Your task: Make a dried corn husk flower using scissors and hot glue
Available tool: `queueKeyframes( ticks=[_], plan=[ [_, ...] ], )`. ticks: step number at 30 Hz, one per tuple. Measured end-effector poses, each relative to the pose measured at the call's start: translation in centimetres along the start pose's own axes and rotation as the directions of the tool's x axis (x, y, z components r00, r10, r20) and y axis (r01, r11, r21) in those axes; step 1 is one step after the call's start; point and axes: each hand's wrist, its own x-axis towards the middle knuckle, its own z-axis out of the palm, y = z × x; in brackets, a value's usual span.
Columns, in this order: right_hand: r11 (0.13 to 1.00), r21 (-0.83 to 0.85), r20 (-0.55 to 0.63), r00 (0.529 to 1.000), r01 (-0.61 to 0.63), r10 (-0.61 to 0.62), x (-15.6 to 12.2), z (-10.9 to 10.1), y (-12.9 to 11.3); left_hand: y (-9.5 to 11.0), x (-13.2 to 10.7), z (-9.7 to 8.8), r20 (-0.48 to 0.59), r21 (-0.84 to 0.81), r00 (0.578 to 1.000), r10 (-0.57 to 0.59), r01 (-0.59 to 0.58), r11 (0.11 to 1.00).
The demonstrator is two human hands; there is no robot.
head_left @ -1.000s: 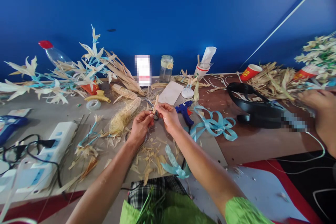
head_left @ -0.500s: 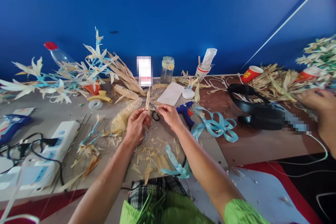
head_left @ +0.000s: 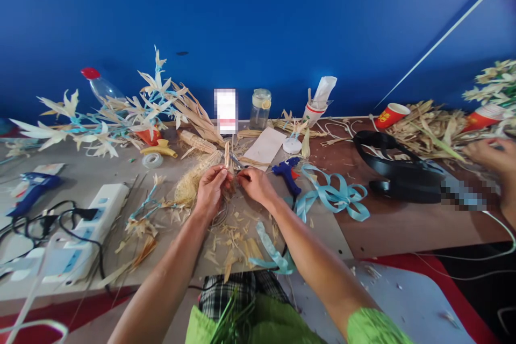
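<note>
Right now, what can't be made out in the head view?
Husk piece, lower end: head view, hidden by the left hand.
Right hand, what it holds, if anything: head view, too small to tell.
White panel, content: head view, pixelated.
Co-worker's hand, part of it: head view, cut off by right edge.

A craft workshop is showing here: pale husk flowers [head_left: 155,83] are spreading near the worktop's [head_left: 387,231] far left corner, dry corn husks [head_left: 427,123] are heaping by the far right, trimmings [head_left: 252,247] are littering the near edge, and blue ribbon [head_left: 342,200], a glue gun [head_left: 287,172] and a power strip [head_left: 97,220] are lying between.
</note>
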Motion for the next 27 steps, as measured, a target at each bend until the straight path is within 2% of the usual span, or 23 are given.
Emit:
queueKeyframes(
  ticks=[12, 23, 27],
  plan=[
    [0.995, 0.096, -0.014, 1.000, -0.013, 0.014, -0.11, 0.01, -0.19, 0.00, 0.44, -0.44, -0.042, -0.001, 0.998, 0.036, -0.036, 0.999],
    [0.996, 0.091, -0.014, 1.000, -0.015, 0.017, 0.16, 0.11, 0.29, 0.35, 0.62, -0.67, -0.066, -0.024, 0.997, 0.041, -0.043, 0.999],
    [0.991, 0.133, -0.057, 0.998, -0.028, 0.035, 0.14, 0.09, 0.37, 0.20, 0.77, -0.76, -0.075, -0.020, 0.996, 0.038, -0.039, 0.999]
  ],
)
